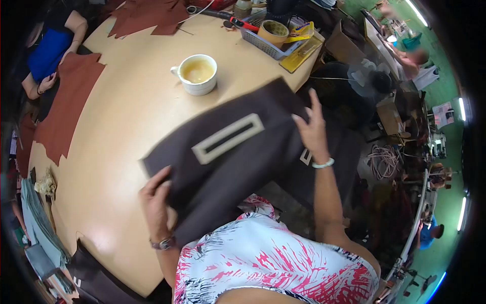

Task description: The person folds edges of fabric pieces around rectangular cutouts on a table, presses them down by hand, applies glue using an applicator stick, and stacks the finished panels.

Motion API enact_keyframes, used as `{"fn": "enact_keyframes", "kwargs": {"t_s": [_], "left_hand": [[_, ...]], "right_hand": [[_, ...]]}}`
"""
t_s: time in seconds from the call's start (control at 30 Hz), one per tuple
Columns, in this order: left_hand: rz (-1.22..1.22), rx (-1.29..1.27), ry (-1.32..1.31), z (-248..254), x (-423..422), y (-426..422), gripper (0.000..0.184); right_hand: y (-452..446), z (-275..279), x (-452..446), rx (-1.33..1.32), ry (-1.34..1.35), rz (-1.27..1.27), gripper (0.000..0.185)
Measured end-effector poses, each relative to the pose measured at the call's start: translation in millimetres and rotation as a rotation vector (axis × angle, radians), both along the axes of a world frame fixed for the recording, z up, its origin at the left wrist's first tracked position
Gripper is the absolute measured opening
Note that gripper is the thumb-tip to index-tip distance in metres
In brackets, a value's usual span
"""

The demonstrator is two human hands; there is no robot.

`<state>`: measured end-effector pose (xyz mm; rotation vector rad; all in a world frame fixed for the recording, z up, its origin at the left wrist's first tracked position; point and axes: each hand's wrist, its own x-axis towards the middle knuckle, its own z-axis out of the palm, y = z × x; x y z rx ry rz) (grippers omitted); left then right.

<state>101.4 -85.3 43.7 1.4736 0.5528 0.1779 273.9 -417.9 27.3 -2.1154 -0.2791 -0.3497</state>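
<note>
A dark brown panel of leather or cloth lies across the near edge of the table, blurred by motion. It bears a beige rectangular frame around a dark slot. My left hand grips the panel's left corner, thumb on top and fingers curled at the edge. At the panel's right side, my right hand is raised with thumb and fingers apart, close to the material or touching it lightly. Below my right wrist hangs another dark piece with a similar light frame, partly hidden by my forearm.
Beyond the panel stands a white cup with a light-brown drink. A grey basket holds tape rolls and a yellow packet. Reddish-brown leather pieces lie at the left, beside another person's hand. More dark panels sit at lower left.
</note>
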Motion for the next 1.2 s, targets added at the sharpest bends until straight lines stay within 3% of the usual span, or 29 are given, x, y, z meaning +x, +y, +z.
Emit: {"fn": "enact_keyframes", "kwargs": {"t_s": [0.13, 0.17, 0.2, 0.23, 0.27, 0.3, 0.33, 0.37, 0.43, 0.53, 0.63, 0.73, 0.8, 0.9, 1.03, 1.07, 1.2], "left_hand": [[-0.692, -0.089, 0.04, 13, 53, -83, 0.05], [-0.852, 0.053, -0.16, -11, 64, -103, 0.051], [-1.024, 0.01, 0.008, -13, 73, -122, 0.051], [-1.174, -0.045, 0.095, -5, 83, -143, 0.05], [-1.249, -0.076, -0.087, -31, 84, -169, 0.048], [-1.292, -0.14, -0.162, -42, 80, -195, 0.044], [-1.375, -0.182, -0.104, -31, 80, -213, 0.037], [-1.335, -0.213, -0.318, -52, 69, -243, 0.033], [-1.337, -0.354, -0.197, -27, 63, -269, 0.029], [-1.313, -0.498, -0.023, -39, 51, -300, 0.029], [-1.114, -0.432, -0.089, -69, 40, -313, 0.031], [-1.227, -0.348, 0.296, -121, 43, -316, 0.04], [-1.235, -0.317, 0.234, -161, 37, -319, 0.045], [-1.352, -0.393, 0.297, -171, 37, -312, 0.051], [-1.532, -0.477, 0.428, -136, 48, -310, 0.057], [-1.58, -0.529, 0.315, -162, 38, -319, 0.059], [-1.632, -0.546, 0.314, -164, 35, -323, 0.059]], "right_hand": [[-141, -12, -21, -0.15, 0.396, -0.15, 0.076], [-182, -14, -30, -0.255, 0.477, -0.154, 0.078], [-228, -21, -41, -0.321, 0.483, -0.121, 0.08], [-257, -13, -54, -0.253, 0.648, -0.271, 0.081], [-285, 0, -66, -0.398, 0.712, -0.314, 0.082], [-337, -4, -80, -0.346, 0.774, -0.359, 0.081], [-363, 11, -91, -0.447, 0.786, -0.339, 0.081], [-378, 30, -98, -0.525, 0.816, -0.379, 0.081], [-410, 50, -103, -0.476, 0.779, -0.393, 0.08], [-413, 59, -82, -0.546, 0.676, -0.397, 0.078], [-395, 21, -43, -0.729, 0.571, -0.396, 0.076], [-385, -40, -2, -1.012, 0.43, -0.387, 0.074], [-369, -71, 20, -1.066, 0.444, -0.44, 0.073], [-345, -96, 39, -1.073, 0.4, -0.475, 0.071], [-334, -120, 59, -1.101, 0.291, -0.465, 0.069], [-332, -125, 62, -1.131, 0.28, -0.459, 0.069], [-316, -136, 62, -1.122, 0.354, -0.448, 0.066]]}}
